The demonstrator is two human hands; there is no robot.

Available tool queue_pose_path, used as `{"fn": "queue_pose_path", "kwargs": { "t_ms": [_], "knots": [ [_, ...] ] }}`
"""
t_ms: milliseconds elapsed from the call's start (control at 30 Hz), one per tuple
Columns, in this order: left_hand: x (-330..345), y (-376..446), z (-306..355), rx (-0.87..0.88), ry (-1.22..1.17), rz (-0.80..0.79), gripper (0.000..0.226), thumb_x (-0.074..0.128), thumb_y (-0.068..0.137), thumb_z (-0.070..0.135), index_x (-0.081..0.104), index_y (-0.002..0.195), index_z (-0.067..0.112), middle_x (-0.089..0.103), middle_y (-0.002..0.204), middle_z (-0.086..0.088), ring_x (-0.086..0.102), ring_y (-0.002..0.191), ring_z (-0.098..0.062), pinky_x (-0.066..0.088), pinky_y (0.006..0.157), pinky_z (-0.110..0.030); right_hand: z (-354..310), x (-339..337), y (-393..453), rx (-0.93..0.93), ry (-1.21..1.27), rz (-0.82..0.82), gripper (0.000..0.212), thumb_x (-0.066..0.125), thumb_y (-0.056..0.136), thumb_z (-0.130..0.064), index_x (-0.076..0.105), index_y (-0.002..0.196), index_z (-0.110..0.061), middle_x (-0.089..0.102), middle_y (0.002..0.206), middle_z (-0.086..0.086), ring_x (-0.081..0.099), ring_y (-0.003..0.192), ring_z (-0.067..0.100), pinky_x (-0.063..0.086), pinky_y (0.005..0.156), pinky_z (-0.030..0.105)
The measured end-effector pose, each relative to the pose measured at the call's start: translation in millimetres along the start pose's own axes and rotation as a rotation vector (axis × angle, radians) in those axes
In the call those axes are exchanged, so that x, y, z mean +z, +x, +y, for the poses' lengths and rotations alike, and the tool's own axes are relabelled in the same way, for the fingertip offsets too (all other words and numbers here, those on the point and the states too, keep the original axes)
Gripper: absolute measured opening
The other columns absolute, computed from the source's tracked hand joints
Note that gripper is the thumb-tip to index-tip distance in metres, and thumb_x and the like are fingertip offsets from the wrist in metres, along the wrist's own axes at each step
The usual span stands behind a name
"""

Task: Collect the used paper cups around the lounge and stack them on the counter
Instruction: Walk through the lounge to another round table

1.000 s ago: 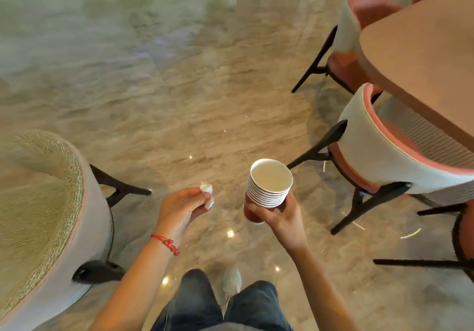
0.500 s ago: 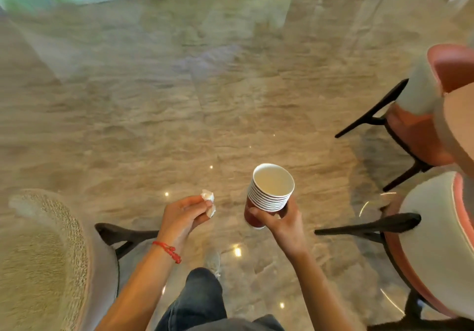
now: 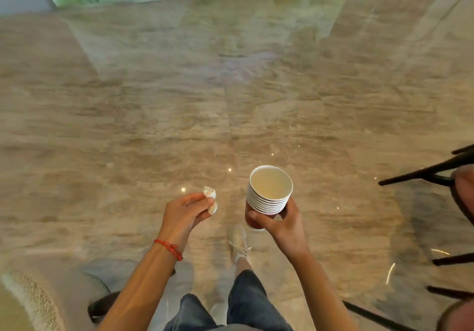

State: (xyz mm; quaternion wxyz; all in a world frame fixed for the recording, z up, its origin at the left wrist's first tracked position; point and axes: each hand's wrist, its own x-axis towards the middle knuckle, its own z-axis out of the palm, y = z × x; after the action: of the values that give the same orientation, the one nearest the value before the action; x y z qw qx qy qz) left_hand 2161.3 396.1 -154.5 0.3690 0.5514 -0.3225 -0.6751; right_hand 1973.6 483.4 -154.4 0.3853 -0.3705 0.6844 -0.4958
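Left hand fingers curled, pinching; right hand curled, gripping.

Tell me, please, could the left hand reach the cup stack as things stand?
Probably yes: the left hand is level with the cup stack in the right hand, nothing between them, though it grips a crumpled tissue.

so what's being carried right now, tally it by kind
stack of paper cups: 1, gripped by the right hand; single cups are nested too tightly to count
crumpled paper wad: 1, pinched by the left hand
red wrist cord: 1, on the left wrist
total: 3
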Motion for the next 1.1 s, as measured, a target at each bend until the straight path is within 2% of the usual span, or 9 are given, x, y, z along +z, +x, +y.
{"fn": "queue_pose_path", "kwargs": {
  "t_ms": [133,333,400,533,633,767,900,1000,1100],
  "knots": [
    [16,62,32,0.028,-0.033,0.068,0.010,0.067,0.076,-0.004,0.071,0.082,0.003,0.074,0.073,-0.003,0.070,0.068,-0.013,0.055,0.059,-0.018,-12,10,90,-0.021,-0.012,-0.081,0.057,0.085,0.064,-0.011,0.056,0.112,-0.022,0.068,0.098,-0.009,0.062,0.088,-0.002,0.048,0.072,0.012],
    [37,139,93,0.062,-0.093,0.175,0.013,0.066,0.076,-0.006,0.071,0.078,0.007,0.075,0.070,0.001,0.070,0.069,-0.012,0.057,0.061,-0.020,-57,28,217,-0.078,-0.035,-0.220,0.057,0.085,0.065,-0.014,0.056,0.112,-0.025,0.068,0.099,-0.008,0.063,0.091,0.006,0.050,0.074,0.014],
    [37,159,111,0.075,-0.129,0.205,0.014,0.066,0.076,-0.006,0.070,0.080,0.007,0.075,0.071,0.000,0.070,0.069,-0.012,0.057,0.061,-0.020,-71,41,250,-0.101,-0.040,-0.260,0.058,0.085,0.065,-0.013,0.054,0.110,-0.031,0.068,0.098,-0.011,0.062,0.091,0.002,0.049,0.072,0.013],
    [25,198,136,0.083,-0.185,0.288,0.016,0.066,0.077,-0.006,0.071,0.088,0.004,0.075,0.077,0.000,0.069,0.074,-0.015,0.058,0.065,-0.022,-87,77,301,-0.106,-0.021,-0.340,0.060,0.085,0.065,-0.013,0.055,0.117,-0.019,0.067,0.103,-0.010,0.062,0.091,-0.004,0.048,0.069,0.009],
    [9,233,156,0.083,-0.199,0.330,0.015,0.066,0.077,-0.006,0.071,0.086,0.005,0.075,0.074,0.000,0.069,0.072,-0.015,0.058,0.065,-0.022,-96,111,336,-0.115,-0.027,-0.392,0.064,0.084,0.065,-0.012,0.053,0.119,-0.024,0.065,0.107,-0.010,0.061,0.093,-0.006,0.048,0.067,0.007],
    [-23,286,185,0.097,-0.213,0.362,0.014,0.066,0.077,-0.005,0.072,0.084,0.005,0.074,0.072,0.000,0.068,0.070,-0.014,0.057,0.063,-0.021,-111,168,387,-0.135,-0.065,-0.448,0.062,0.086,0.065,-0.018,0.052,0.113,-0.038,0.064,0.111,-0.009,0.061,0.099,0.000,0.048,0.075,0.011],
    [-66,336,225,0.103,-0.252,0.425,0.014,0.067,0.076,-0.005,0.070,0.088,0.001,0.073,0.073,-0.002,0.067,0.072,-0.017,0.056,0.061,-0.021,-135,239,438,-0.152,-0.072,-0.499,0.062,0.086,0.064,-0.014,0.052,0.111,-0.038,0.066,0.104,-0.012,0.061,0.096,-0.002,0.049,0.076,0.012],
    [-105,363,255,0.114,-0.281,0.467,0.013,0.067,0.076,-0.005,0.071,0.086,0.003,0.073,0.070,-0.002,0.067,0.069,-0.015,0.055,0.059,-0.019,-159,295,467,-0.165,-0.078,-0.555,0.066,0.086,0.063,-0.017,0.050,0.114,-0.040,0.065,0.108,-0.017,0.059,0.099,-0.008,0.046,0.076,0.007],
    [-145,383,280,0.130,-0.323,0.529,0.014,0.067,0.076,-0.005,0.071,0.088,0.000,0.072,0.076,-0.004,0.067,0.073,-0.016,0.054,0.060,-0.019,-179,348,490,-0.172,-0.085,-0.640,0.066,0.085,0.063,-0.019,0.050,0.115,-0.040,0.065,0.111,-0.016,0.059,0.101,-0.006,0.047,0.078,0.008]
  ]
}}
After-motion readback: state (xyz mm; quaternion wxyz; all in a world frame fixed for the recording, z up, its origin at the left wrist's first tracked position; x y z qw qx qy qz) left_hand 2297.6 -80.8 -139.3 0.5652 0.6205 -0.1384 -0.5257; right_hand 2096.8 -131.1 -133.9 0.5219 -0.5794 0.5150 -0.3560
